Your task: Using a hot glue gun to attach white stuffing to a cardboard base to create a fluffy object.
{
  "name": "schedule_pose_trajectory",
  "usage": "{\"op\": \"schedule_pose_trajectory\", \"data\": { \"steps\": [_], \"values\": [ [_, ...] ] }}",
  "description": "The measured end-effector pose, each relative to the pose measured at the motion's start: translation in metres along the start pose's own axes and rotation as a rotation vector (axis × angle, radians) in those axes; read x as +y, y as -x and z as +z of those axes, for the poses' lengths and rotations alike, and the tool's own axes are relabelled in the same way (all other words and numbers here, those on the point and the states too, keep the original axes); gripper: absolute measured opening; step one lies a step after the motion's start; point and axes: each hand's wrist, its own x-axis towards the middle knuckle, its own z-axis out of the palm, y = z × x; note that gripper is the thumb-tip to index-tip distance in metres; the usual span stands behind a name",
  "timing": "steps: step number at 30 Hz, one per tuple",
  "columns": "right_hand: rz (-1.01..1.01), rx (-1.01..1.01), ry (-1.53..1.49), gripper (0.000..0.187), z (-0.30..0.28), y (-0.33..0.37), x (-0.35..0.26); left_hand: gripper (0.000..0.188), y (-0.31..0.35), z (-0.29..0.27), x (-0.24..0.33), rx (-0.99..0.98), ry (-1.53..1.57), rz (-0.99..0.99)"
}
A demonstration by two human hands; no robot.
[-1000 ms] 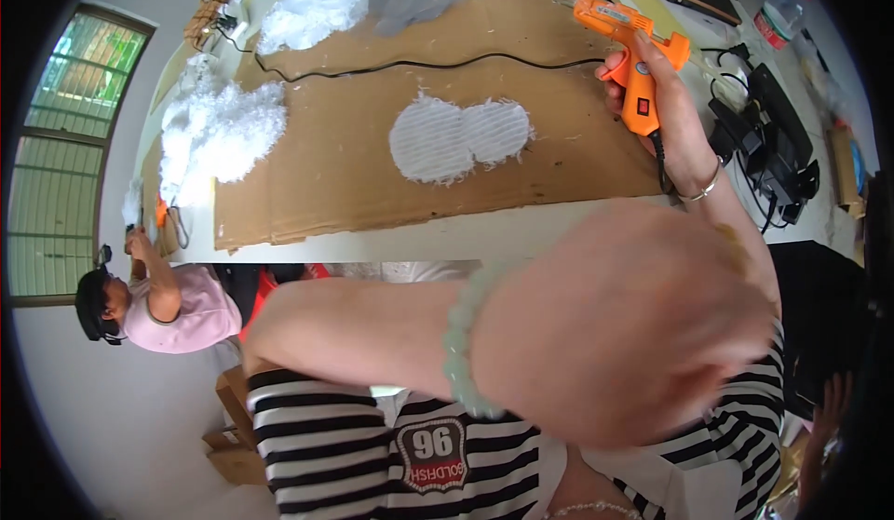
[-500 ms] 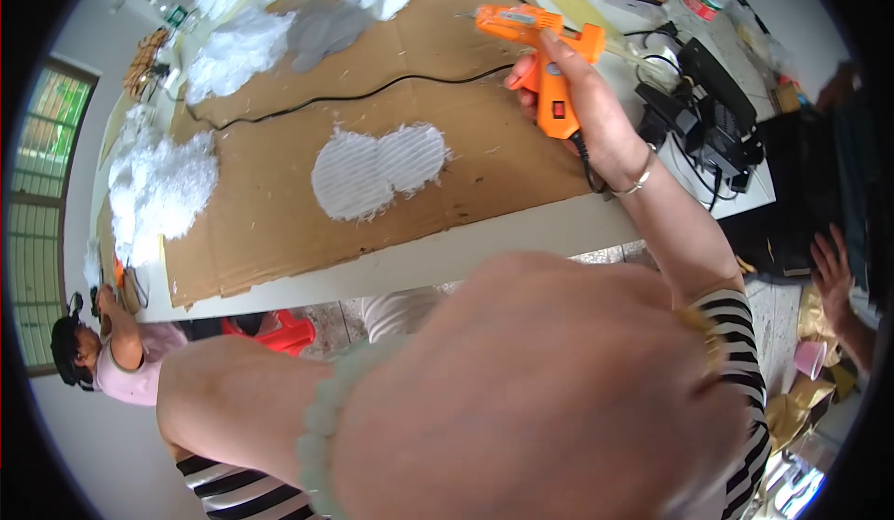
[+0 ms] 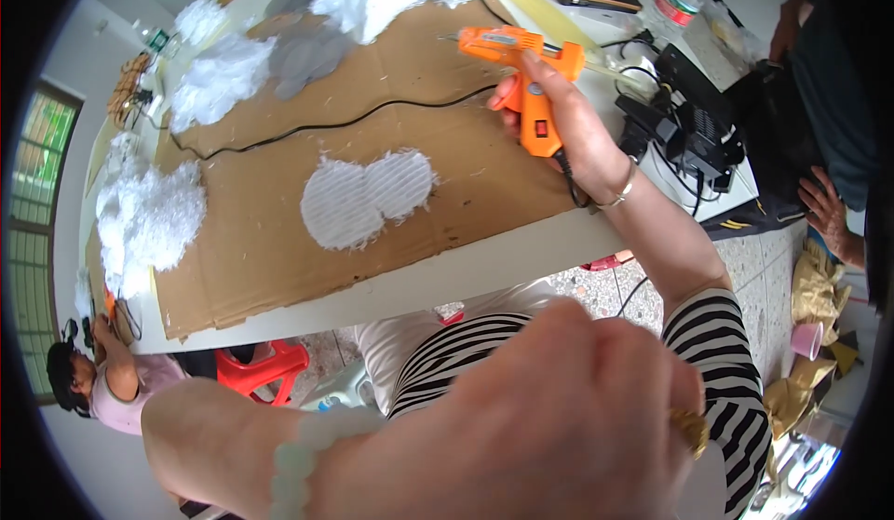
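My right hand (image 3: 575,121) is wrapped round the handle of an orange hot glue gun (image 3: 538,121), nozzle toward the left, above the cardboard sheet (image 3: 242,278). Its black cord hangs beside my wrist. Close to the camera, my left hand (image 3: 531,418) looms large and slightly blurred, its fingers curled in; whatever they may hold is hidden. On the cardboard lies a white, ribbed, two-lobed piece (image 3: 368,199) with frayed edges, touched by neither hand.
White fluffy clumps (image 3: 149,203) line the cardboard's left and far sides, near grey pieces (image 3: 312,59). A black cable (image 3: 363,121) crosses it. At right are black adapters (image 3: 694,120) and a bottle (image 3: 680,3). One person (image 3: 116,380) sits left; another person's hand (image 3: 824,208) shows right.
My left hand has shifted lower in view, uncovering more of my striped top and the floor. The table and glue gun appear slightly lower and further left; my right hand keeps its hold.
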Motion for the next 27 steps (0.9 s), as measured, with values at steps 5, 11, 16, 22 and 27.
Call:
{"op": "schedule_pose_trajectory", "data": {
  "steps": [5, 11, 16, 22, 27],
  "values": [
    [-0.006, 0.008, -0.016, 0.038, 0.002, 0.000, 0.000, 0.013, -0.007, 0.005, -0.024, -0.181, -0.265, 0.372],
    [-0.012, -0.012, -0.053, 0.038, 0.000, -0.003, 0.003, 0.011, 0.025, -0.008, -0.154, -0.178, -0.508, -0.018],
    [-0.040, -0.015, 0.070, 0.040, 0.007, -0.002, 0.000, 0.017, 0.072, -0.051, -0.271, 0.131, -0.567, -0.681],
    [-0.014, -0.031, 0.127, 0.043, 0.010, -0.006, 0.001, 0.038, 0.106, -0.042, -0.355, 0.408, -0.436, -1.084],
    [-0.152, -0.160, 0.134, 0.033, 0.003, -0.008, 0.018, 0.064, 0.081, -0.025, -0.371, 0.403, -0.480, -1.185]
  ]
}}
